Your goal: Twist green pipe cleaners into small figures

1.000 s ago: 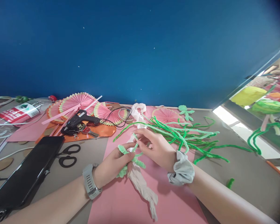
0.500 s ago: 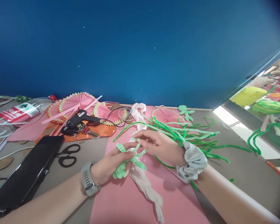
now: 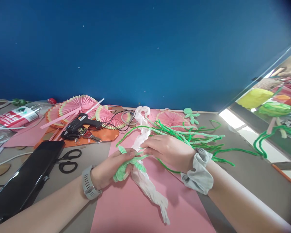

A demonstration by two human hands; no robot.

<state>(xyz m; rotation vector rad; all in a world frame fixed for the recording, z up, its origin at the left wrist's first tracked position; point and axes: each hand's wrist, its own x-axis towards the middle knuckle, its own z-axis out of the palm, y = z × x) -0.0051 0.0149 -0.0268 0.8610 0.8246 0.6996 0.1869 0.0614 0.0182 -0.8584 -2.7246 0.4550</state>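
Light green pipe cleaners (image 3: 121, 172), coiled into leaf-like loops, sit in my left hand (image 3: 116, 166), whose fingers are closed around them. My right hand (image 3: 168, 150) pinches the loose pale green ends that stick out to the right of the loops. Underneath both hands runs a crumpled strip of white paper (image 3: 150, 189) over a pink sheet (image 3: 126, 207). Beyond my right hand lies a loose bunch of green pipe cleaners (image 3: 191, 137). A finished-looking light green leaf sprig (image 3: 191, 115) rests at the back.
At left are a black phone (image 3: 26, 174), black scissors (image 3: 69, 160), a glue gun (image 3: 80, 124) with keys, and a plastic bottle (image 3: 16, 116). Pink paper fans (image 3: 80, 106) lie against the blue wall (image 3: 135, 58). Coloured craft pieces (image 3: 278, 108) show at far right.
My right hand has closed onto the pale green ends, which were standing apart and now lie together pointing right. The left hand still holds the coiled loops.
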